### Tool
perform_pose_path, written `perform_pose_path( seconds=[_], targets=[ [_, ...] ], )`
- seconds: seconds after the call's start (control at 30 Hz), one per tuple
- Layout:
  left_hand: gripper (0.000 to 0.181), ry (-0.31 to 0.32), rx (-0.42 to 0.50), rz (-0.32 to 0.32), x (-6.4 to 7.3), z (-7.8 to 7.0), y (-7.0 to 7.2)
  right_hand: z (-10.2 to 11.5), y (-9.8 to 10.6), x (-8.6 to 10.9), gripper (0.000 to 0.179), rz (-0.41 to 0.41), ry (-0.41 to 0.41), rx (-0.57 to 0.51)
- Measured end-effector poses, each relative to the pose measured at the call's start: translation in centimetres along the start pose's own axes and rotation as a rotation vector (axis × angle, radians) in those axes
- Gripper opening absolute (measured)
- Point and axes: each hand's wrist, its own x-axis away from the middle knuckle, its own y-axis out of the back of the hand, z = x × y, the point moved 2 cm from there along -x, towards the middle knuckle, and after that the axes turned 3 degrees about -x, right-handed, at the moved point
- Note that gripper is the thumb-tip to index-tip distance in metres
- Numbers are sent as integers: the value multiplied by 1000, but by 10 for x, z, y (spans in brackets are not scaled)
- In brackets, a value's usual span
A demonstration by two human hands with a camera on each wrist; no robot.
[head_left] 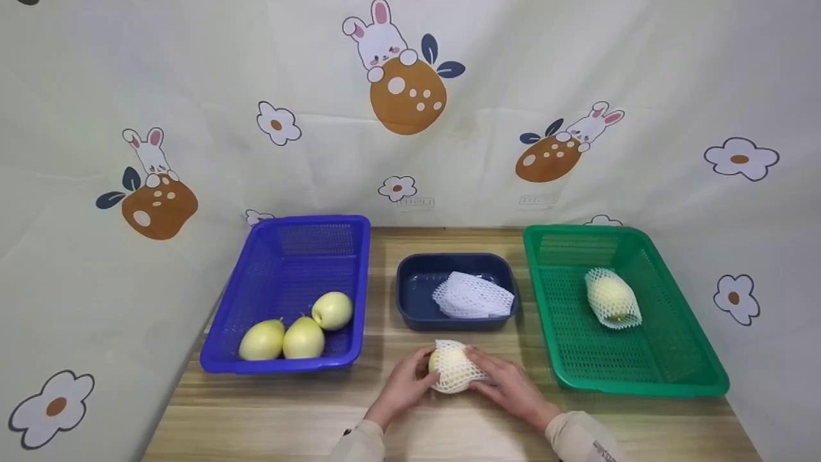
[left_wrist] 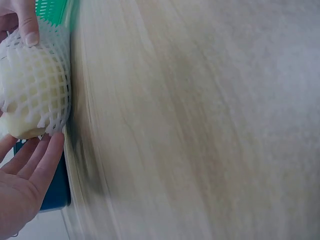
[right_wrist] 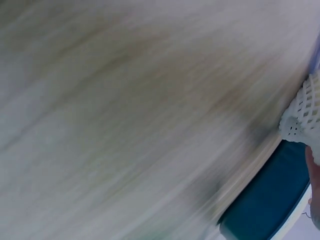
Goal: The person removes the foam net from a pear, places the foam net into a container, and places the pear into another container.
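A pale yellow pear sits in a white foam net between the two hands, in front of the dark blue tray. My left hand holds the pear from the left, fingers behind and thumb in front. In the left wrist view the pear's bare end pokes out near the left fingertips. My right hand grips the netted pear from the right, fingers on top and thumb below. Only a strip of the right hand shows in the right wrist view, beside the net's open end.
On the left, a blue basket holds three bare pears. The dark blue tray in the middle contains white foam nets. At right, a green basket holds one netted pear. A patterned cloth hangs behind the wooden table.
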Motion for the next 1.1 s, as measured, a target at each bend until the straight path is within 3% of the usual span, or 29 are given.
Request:
perform_pose_path(
  seconds=[0.1,0.3,0.4,0.67,0.87,1.1],
  targets=[
    [49,8,-48,4,-1,1,-1,-1,1,0,58,10,-17,23],
    [57,24,-118,34,-4,-3,-2,1,-2,-5,71,163,-85,36],
    [63,19,-166,51,-5,-4,-4,1,-3,-5,72,190,-86,26],
    [78,-52,-239,95,-11,-2,-14,2,-4,-5,64,122,2,4],
    [74,-82,-269,39,-11,0,-14,3,-1,-3,53,69,51,-58],
    [71,-59,-210,-19,-5,-1,-9,8,8,-6,40,19,104,-53]
  ],
)
